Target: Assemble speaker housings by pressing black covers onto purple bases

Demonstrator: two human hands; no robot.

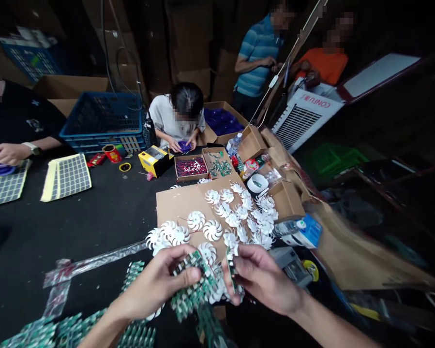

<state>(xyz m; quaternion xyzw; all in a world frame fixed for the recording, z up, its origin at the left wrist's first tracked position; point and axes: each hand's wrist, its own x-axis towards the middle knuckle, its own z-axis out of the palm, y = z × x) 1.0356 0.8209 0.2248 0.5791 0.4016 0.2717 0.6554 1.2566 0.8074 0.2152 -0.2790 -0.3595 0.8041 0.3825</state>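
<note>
My left hand (173, 275) grips a panel of small green circuit boards (192, 296), its thumb lying across the top. Close beside it, my right hand (262, 275) pinches a narrow green circuit board (231, 270) held on edge, with white parts at its top. Just beyond both hands, white fan wheels (213, 231) with thin red wires lie scattered over a cardboard sheet (177, 203). More circuit board panels (68, 331) are spread on the black table (104, 222) at the lower left, partly behind my left forearm.
Boxes of red-and-black wires (191, 166) and small boards (219, 163) stand beyond the cardboard. A yellow device (154, 161) and blue crate (103, 116) sit farther back. At right are a water bottle (288, 227) and a grey device (292, 266). Other people work across and at left.
</note>
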